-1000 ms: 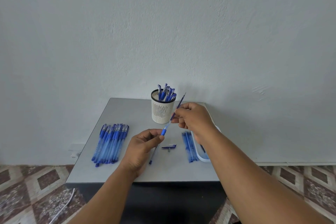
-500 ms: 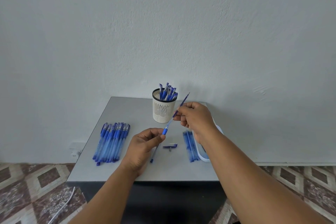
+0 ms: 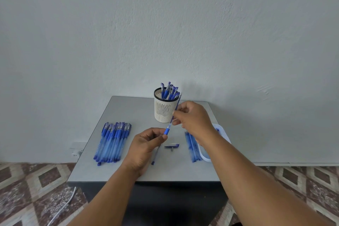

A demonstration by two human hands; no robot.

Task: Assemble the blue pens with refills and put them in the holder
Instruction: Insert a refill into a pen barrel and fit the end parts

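My left hand [image 3: 145, 145] grips a clear blue pen barrel [image 3: 156, 154] near its blue grip end, the barrel slanting down toward the table. My right hand [image 3: 192, 117] pinches a thin blue refill [image 3: 176, 108] whose lower end sits in the barrel's grip end. The refill's top points up beside the white slotted holder [image 3: 163, 110], which has several capped blue pens [image 3: 169, 91] in it. A loose pen cap [image 3: 172, 146] lies on the grey table [image 3: 128, 108] between my hands.
A row of several blue pens [image 3: 113, 141] lies at the table's left. Several loose refills [image 3: 192, 147] lie to the right, next to a white tray [image 3: 222, 132] partly hidden by my right forearm. A white cable [image 3: 62, 205] runs over the patterned floor.
My right hand has swung the refill's top toward the holder, standing it steeper, and moved slightly left. The left hand holds the barrel in about the same place.
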